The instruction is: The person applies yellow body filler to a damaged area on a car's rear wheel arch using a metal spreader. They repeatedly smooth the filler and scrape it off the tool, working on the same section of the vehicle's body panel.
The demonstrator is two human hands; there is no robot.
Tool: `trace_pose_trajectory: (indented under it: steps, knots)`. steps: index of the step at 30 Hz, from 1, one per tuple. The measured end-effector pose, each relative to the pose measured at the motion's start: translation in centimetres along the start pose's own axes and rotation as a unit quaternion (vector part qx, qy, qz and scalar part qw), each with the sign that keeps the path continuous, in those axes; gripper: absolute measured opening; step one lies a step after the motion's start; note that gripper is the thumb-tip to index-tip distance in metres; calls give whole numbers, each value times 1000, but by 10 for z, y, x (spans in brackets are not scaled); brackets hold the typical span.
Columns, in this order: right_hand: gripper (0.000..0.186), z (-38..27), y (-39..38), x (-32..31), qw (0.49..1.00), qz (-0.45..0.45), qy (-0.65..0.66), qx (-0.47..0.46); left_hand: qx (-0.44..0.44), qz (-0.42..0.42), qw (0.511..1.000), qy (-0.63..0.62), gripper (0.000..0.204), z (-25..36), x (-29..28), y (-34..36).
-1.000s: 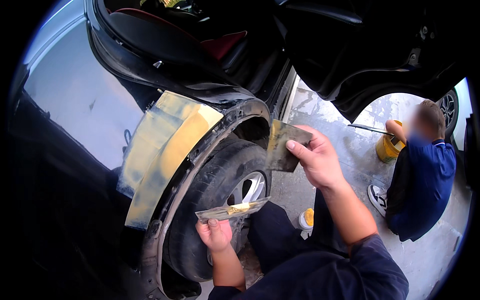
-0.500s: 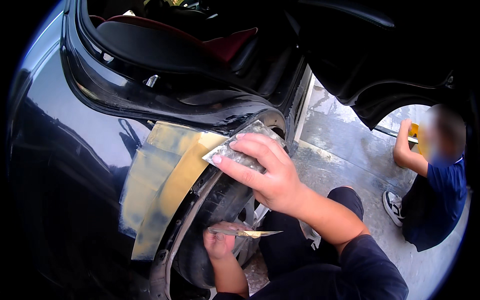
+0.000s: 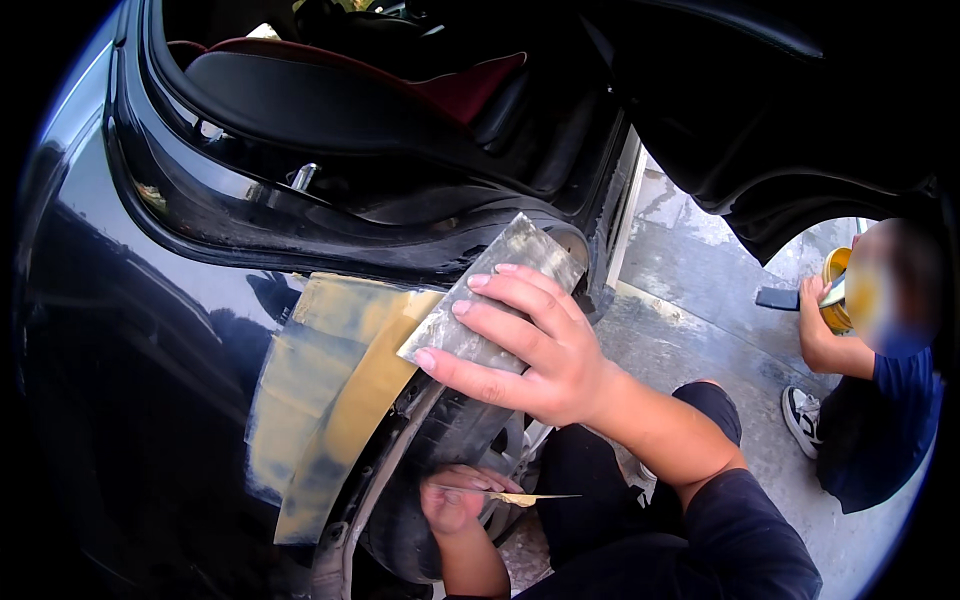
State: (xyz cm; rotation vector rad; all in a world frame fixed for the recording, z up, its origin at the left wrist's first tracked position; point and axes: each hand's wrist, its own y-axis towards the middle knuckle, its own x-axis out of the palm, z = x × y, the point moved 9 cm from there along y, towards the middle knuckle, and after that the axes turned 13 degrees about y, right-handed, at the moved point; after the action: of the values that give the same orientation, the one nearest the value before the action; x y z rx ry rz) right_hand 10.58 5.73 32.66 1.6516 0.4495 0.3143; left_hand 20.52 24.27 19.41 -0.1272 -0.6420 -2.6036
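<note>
My right hand [image 3: 545, 365] grips a grey, smeared flat spreader [image 3: 510, 245], fingers spread over it, with its edge on the upper part of a pale yellow filler patch [image 3: 330, 400] beside the wheel arch of a black car [image 3: 150, 330]. Lower down, in front of the tyre [image 3: 400, 540], my left hand [image 3: 452, 505] pinches a second thin spreader [image 3: 540, 496], held nearly edge-on, with a blob of yellow filler on it.
An open black door [image 3: 760, 120] overhangs at upper right; the dark seat [image 3: 330, 100] shows inside. A co-worker [image 3: 880, 420] crouches at right on grey paving [image 3: 680, 300], one hand [image 3: 815, 300] beside a yellow bucket [image 3: 835, 265] and a dark strip-like tool [image 3: 777, 297].
My right hand has brought its spreader leftward from mid-air onto the patch's upper edge. My left hand has moved down slightly in the view. The view has shifted, and the co-worker's hand appears lower.
</note>
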Motion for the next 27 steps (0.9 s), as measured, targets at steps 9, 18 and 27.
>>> trace_pose_trajectory:
  steps: [9, 18, 27]
  knots:
    - [39, 7, 10, 5, 999, -8, 16, -40, 6, 5, 1000, 22, 37, 1, 1, 0]
    - [38, 11, 10, 12, 999, -15, 25, -23, 14, 1, 999, 39, 35, 2, 1, 2]
    - [37, 14, -6, 16, 999, -11, 46, -2, 8, -2, 999, 31, 35, 1, 2, 2]
